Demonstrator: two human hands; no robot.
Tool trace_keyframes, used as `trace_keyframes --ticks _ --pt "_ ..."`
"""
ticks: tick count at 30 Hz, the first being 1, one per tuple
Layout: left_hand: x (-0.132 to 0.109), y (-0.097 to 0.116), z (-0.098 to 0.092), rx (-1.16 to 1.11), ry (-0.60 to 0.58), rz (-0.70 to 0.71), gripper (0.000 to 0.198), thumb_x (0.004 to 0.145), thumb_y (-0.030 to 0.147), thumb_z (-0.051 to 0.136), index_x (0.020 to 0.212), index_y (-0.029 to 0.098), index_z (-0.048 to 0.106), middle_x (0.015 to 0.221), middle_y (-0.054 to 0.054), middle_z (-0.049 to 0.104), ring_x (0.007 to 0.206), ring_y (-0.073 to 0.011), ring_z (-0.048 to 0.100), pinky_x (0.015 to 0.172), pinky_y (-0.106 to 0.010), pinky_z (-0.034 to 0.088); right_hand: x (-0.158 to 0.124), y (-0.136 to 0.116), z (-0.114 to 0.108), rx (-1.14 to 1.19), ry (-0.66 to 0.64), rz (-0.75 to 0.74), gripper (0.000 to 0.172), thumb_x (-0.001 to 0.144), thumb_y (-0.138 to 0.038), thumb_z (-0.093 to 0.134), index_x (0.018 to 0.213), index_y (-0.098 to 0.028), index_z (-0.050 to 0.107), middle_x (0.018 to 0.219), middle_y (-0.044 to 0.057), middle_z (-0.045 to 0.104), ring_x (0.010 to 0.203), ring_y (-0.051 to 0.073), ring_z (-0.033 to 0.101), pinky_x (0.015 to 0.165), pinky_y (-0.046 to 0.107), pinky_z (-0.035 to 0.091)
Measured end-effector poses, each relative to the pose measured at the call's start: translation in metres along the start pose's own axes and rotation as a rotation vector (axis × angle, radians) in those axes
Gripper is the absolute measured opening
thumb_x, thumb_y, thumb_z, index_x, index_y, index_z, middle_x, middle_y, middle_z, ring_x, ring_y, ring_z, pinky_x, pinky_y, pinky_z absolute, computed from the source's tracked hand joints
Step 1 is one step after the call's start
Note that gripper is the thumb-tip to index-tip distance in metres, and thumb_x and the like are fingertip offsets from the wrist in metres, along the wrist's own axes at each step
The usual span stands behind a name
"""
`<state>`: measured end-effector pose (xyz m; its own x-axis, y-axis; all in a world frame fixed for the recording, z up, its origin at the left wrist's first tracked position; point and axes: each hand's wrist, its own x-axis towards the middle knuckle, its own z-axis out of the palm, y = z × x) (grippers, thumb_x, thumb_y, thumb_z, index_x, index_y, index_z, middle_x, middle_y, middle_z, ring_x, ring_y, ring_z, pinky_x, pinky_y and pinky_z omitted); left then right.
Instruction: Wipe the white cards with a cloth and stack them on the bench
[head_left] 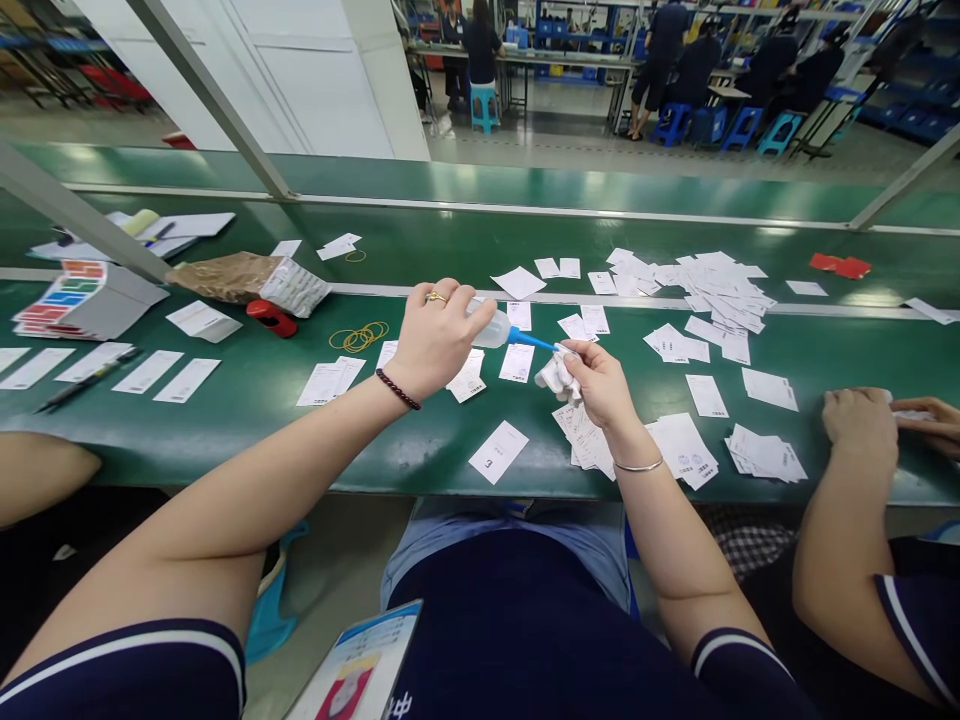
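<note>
L hand clenched round a plastic squeeze bottle, tilted w/ blue nozzle angled down, tip right at a wad of white cloth. R hand part-closed, pinching the wad. Firm fist + tip on cloth, not paper = good control. Both hands over mid front edge of green table, above scattered white paper slips. Loose stack of slips just under R wrist; rubber bands just left of L hand. Co-worker's hands on table near right edge, apart.
</note>
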<state>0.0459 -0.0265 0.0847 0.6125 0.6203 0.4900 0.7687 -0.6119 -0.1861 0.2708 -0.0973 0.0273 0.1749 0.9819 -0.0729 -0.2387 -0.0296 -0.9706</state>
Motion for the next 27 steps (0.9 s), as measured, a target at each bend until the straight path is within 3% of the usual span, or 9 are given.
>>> trace_keyframes --ticks 7,18,24,27 --pt "0.005 0.001 -0.006 -0.133 -0.041 -0.040 0.041 0.083 0.009 0.036 0.110 0.028 0.059 0.110 -0.012 0.060 0.115 -0.0313 0.048 0.093 -0.057 0.036 0.000 -0.002 0.002 -0.002 -0.007 0.033 0.048 0.065 -0.042 0.080 0.100 -0.017 0.059 0.064 -0.002 0.063 0.042 0.011 0.057 0.030 0.018 0.037" --pt "0.004 -0.005 0.003 -0.199 -0.030 -0.066 0.043 0.082 0.008 0.041 0.113 0.029 0.060 0.119 -0.013 0.061 0.121 -0.0348 0.048 0.096 -0.060 0.035 0.004 0.000 0.003 0.005 -0.046 0.054 0.049 0.066 -0.043 0.079 0.102 -0.017 0.057 0.065 -0.002 0.065 0.040 0.012 0.058 0.029 0.018 0.035" --pt "-0.001 -0.010 0.034 -0.262 -0.075 -0.166 0.044 0.077 0.016 0.056 0.121 0.023 0.059 0.123 -0.015 0.061 0.121 -0.0358 0.049 0.100 -0.056 0.036 0.013 -0.005 0.009 0.072 -0.060 -0.021 0.053 0.064 -0.046 0.081 0.103 -0.018 0.058 0.069 -0.002 0.064 0.044 0.011 0.059 0.031 0.020 0.040" --pt "0.006 -0.016 0.061 -0.395 -0.119 -0.327 0.051 0.069 0.024 0.070 0.119 0.023 0.059 0.118 -0.012 0.064 0.122 -0.0374 0.049 0.101 -0.055 0.037 0.018 -0.011 0.013 0.072 -0.070 -0.056 0.050 0.067 -0.046 0.080 0.103 -0.020 0.057 0.069 -0.003 0.063 0.044 0.011 0.057 0.032 0.021 0.040"
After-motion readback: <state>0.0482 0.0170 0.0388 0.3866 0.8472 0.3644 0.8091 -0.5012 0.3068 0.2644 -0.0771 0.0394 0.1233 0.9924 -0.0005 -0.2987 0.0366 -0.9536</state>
